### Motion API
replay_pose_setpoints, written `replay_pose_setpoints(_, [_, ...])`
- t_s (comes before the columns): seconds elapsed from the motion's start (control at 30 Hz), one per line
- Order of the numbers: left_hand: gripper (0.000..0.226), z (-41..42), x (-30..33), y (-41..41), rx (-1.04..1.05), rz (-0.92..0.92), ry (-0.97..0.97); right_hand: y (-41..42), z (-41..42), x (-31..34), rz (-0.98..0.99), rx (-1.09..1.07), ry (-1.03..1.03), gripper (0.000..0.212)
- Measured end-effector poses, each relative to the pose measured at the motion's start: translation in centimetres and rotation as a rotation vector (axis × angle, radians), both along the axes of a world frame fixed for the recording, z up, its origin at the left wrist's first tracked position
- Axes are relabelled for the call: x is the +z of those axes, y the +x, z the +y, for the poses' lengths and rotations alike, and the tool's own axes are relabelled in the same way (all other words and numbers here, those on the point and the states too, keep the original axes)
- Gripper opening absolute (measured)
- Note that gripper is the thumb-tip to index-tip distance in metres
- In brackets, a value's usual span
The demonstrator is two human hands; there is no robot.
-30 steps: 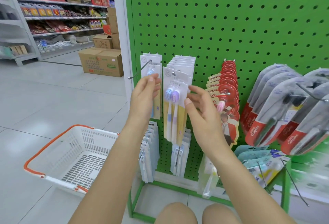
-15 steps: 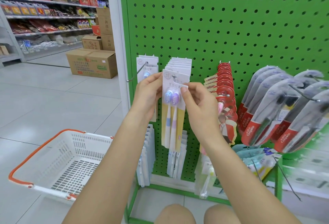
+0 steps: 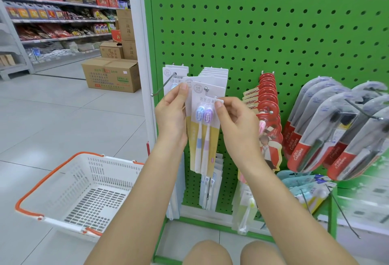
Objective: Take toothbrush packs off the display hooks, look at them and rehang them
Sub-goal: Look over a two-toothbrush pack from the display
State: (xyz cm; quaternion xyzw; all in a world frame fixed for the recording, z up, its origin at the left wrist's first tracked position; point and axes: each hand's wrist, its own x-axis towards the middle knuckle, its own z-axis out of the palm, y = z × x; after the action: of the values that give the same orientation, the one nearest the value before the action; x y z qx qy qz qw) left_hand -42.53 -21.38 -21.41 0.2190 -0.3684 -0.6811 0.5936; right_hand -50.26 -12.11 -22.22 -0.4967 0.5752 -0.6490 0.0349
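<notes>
A white and yellow toothbrush pack (image 3: 205, 130) with a blue and a purple brush hangs at the front of a hook (image 3: 206, 89) on the green pegboard (image 3: 263, 33). My left hand (image 3: 171, 113) pinches the left edge of a pack just behind it. My right hand (image 3: 233, 121) pinches the front pack's right edge near the top. More of the same packs (image 3: 216, 73) are stacked behind on that hook. To the left, a long bare hook (image 3: 163, 87) sticks out in front of two similar packs.
Red canban packs (image 3: 267, 104) and Colgate packs (image 3: 315, 130) hang to the right. A white basket with orange handles (image 3: 84, 189) sits on the floor at left. Lower hooks hold more packs (image 3: 210, 189). Cardboard boxes (image 3: 111, 75) and shelves stand in the aisle behind.
My right hand has come in from the side and taken the front pack's right edge. My left hand has shifted right, from the left-hand pack to the pack behind the front one.
</notes>
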Motion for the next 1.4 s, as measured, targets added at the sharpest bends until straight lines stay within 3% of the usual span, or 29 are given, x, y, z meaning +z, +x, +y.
replay_pose_setpoints(0.2, [0.01,0.5,-1.9,1.1,0.162,0.042,0.077,0.2,0.0,0.0,-0.027,0.0,0.043,0.012])
replay_pose_setpoints(0.43, [0.008,2.0,-5.0,3.8,0.348,-0.068,0.151,1.7,2.6,-1.9,-0.06,0.047,0.018,0.047])
replay_pose_setpoints(0.63, [0.007,3.2,-6.6,7.3,0.433,-0.161,0.118,3.5,4.4,-5.6,0.062,0.075,-0.224,0.018])
replay_pose_setpoints(0.77, [0.008,5.0,-6.1,9.3,0.451,-0.208,0.034,4.3,4.2,-6.5,0.031,0.253,0.117,0.011])
replay_pose_setpoints(0.83, [0.008,5.9,-5.4,9.8,0.438,-0.21,0.005,4.6,4.1,-6.8,-0.026,0.373,0.314,0.015])
replay_pose_setpoints(0.9, [0.008,6.7,-4.6,10.0,0.405,-0.201,-0.003,5.1,4.2,-7.1,-0.132,0.473,0.361,0.019])
replay_pose_setpoints(1.03, [0.009,8.3,-4.1,9.5,0.312,-0.181,0.012,5.8,5.6,-7.1,-0.169,0.514,0.283,0.019])
replay_pose_setpoints(1.27, [0.028,11.2,-5.1,8.0,0.05,-0.282,0.01,4.5,8.6,-8.3,-0.261,0.392,0.197,0.025])
replay_pose_setpoints(1.4, [0.027,13.2,-7.1,6.9,-0.082,-0.36,0.008,3.0,10.9,-9.5,-0.315,0.323,0.18,0.02])
